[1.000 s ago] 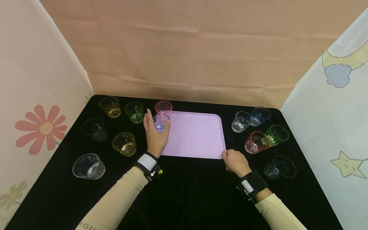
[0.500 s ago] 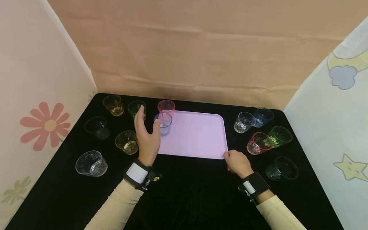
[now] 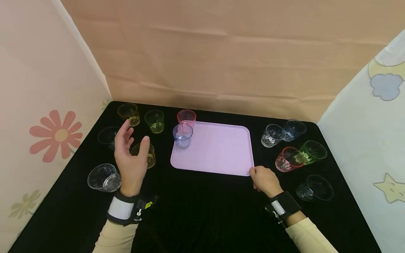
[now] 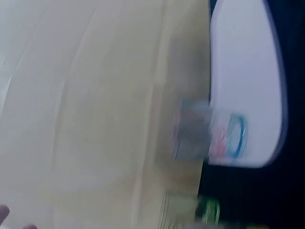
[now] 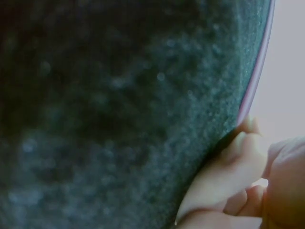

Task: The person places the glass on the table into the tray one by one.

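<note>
My left hand (image 3: 131,161), fingers spread and holding nothing, is over the left group of glasses. It partly covers a yellow glass (image 3: 151,156) in the head view. At the near right corner of the pink tray (image 3: 218,149), my right hand (image 3: 265,181) pinches the rim; the right wrist view shows its curled fingers (image 5: 233,167) against the edge. A blue glass (image 3: 182,138) stands upright at the tray's left side. Just behind it is a pink glass (image 3: 187,116) at the far left corner. The left wrist view is blurred.
Left of the tray stand a green glass (image 3: 155,123), another yellow glass (image 3: 129,114), a dark glass (image 3: 107,137) and a clear glass (image 3: 104,178). To the right are several more, including a red glass (image 3: 284,161) and a green glass (image 3: 314,153). Paper walls enclose the black table.
My left hand has let go of the blue glass on the tray and moved left, over the left glasses. My right hand has stayed at the tray corner.
</note>
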